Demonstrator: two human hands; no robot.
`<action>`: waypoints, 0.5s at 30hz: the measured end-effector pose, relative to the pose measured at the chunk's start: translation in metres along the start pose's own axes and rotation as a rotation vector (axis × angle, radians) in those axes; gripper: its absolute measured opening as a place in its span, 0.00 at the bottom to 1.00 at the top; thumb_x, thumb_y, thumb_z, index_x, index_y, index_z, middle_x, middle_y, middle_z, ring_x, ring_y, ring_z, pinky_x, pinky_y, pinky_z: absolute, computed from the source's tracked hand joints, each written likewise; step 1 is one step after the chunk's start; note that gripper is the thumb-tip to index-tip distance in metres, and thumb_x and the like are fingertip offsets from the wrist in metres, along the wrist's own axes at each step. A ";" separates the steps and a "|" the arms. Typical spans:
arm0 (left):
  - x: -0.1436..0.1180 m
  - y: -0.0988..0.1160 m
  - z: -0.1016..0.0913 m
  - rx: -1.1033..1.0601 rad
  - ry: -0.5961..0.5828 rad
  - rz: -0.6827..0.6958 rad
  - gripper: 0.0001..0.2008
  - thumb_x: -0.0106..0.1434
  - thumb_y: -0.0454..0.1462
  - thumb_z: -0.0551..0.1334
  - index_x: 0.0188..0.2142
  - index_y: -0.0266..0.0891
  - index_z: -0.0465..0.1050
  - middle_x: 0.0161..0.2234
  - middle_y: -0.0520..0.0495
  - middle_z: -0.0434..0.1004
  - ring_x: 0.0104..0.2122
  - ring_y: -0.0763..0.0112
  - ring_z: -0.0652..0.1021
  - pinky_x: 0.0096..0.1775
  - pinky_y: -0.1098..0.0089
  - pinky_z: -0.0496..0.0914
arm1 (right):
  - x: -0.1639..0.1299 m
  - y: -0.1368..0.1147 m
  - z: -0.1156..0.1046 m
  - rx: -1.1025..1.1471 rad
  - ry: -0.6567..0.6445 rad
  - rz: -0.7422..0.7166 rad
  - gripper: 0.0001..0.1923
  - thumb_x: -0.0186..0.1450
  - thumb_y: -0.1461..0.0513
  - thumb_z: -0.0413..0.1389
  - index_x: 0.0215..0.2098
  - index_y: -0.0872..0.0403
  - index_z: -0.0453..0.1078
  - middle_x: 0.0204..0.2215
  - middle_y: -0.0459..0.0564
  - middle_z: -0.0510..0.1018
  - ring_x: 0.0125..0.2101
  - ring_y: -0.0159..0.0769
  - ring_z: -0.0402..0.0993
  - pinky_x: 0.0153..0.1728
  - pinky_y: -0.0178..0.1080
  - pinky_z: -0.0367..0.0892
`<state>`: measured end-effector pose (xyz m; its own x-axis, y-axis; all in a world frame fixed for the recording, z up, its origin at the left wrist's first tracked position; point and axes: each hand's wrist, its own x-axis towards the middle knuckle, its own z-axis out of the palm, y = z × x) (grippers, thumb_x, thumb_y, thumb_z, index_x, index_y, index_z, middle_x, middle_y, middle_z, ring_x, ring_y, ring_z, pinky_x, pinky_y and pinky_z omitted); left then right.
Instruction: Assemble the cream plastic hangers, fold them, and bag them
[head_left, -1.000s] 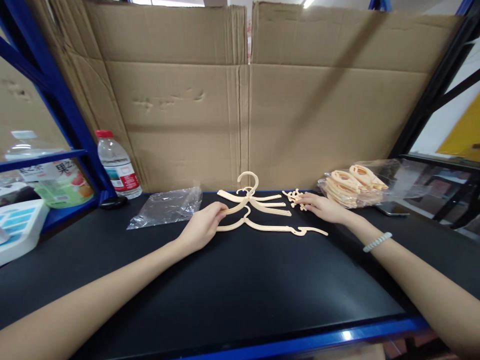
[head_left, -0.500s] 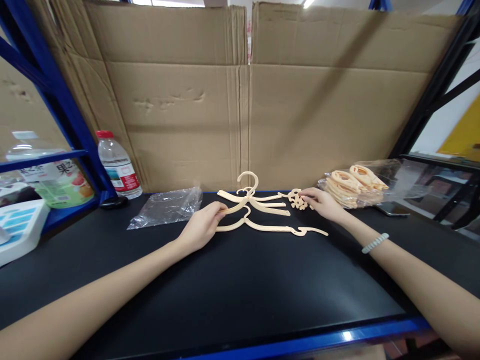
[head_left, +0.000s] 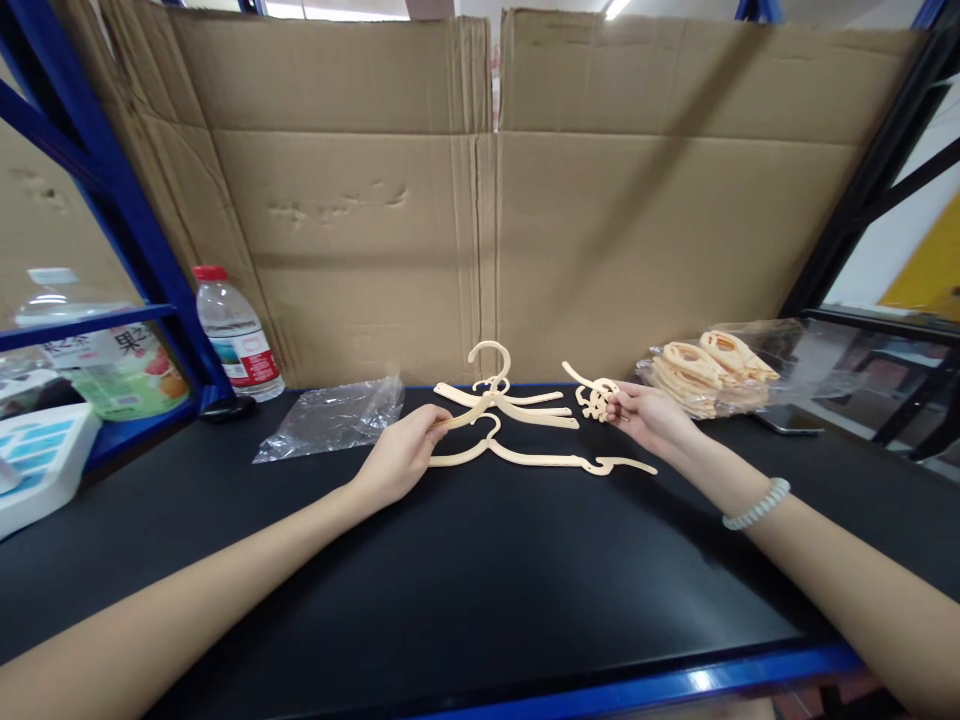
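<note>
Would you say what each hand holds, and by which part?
Left hand: a cream hanger, by its left arm. Right hand: small cream pieces, by their right side.

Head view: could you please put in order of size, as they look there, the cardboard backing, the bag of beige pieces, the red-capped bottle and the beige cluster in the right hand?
1. Cardboard backing, by far
2. Bag of beige pieces
3. Red-capped bottle
4. Beige cluster, partly covered by the right hand

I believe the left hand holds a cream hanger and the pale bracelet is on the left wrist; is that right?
Not quite: the head view shows the pale bracelet on the right wrist. The left hand holds a cream hanger.
</note>
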<state>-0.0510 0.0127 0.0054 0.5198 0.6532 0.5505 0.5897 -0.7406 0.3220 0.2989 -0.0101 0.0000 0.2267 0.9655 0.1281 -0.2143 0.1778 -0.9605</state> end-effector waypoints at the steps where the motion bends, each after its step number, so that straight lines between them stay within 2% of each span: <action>1: 0.000 0.000 0.000 0.000 0.000 0.001 0.07 0.67 0.35 0.49 0.38 0.40 0.65 0.31 0.50 0.71 0.29 0.69 0.72 0.33 0.69 0.66 | -0.002 -0.002 0.002 0.023 -0.009 0.010 0.05 0.55 0.70 0.56 0.28 0.55 0.69 0.21 0.44 0.69 0.21 0.28 0.65 0.25 0.33 0.68; 5: 0.000 0.001 0.000 -0.003 -0.003 -0.008 0.07 0.67 0.35 0.49 0.38 0.40 0.65 0.31 0.50 0.71 0.29 0.69 0.72 0.33 0.69 0.65 | -0.012 -0.009 0.011 0.095 -0.030 0.047 0.06 0.56 0.68 0.58 0.26 0.54 0.64 0.22 0.43 0.70 0.24 0.28 0.68 0.27 0.33 0.68; 9: 0.000 0.001 -0.001 -0.010 -0.004 -0.022 0.07 0.67 0.36 0.49 0.38 0.40 0.64 0.31 0.50 0.71 0.30 0.69 0.72 0.33 0.69 0.65 | -0.021 -0.011 0.021 0.102 -0.084 0.127 0.06 0.57 0.64 0.62 0.29 0.55 0.68 0.30 0.48 0.75 0.32 0.31 0.72 0.32 0.32 0.70; 15: -0.001 0.000 0.000 -0.008 -0.002 -0.054 0.07 0.66 0.35 0.48 0.39 0.40 0.63 0.30 0.51 0.71 0.29 0.68 0.73 0.32 0.69 0.65 | -0.026 -0.010 0.026 0.055 -0.174 0.125 0.10 0.52 0.65 0.67 0.28 0.55 0.70 0.24 0.42 0.71 0.25 0.24 0.68 0.29 0.28 0.70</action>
<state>-0.0519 0.0118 0.0049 0.4887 0.6925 0.5306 0.6119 -0.7056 0.3573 0.2709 -0.0317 0.0125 0.0286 0.9981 0.0540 -0.2828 0.0599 -0.9573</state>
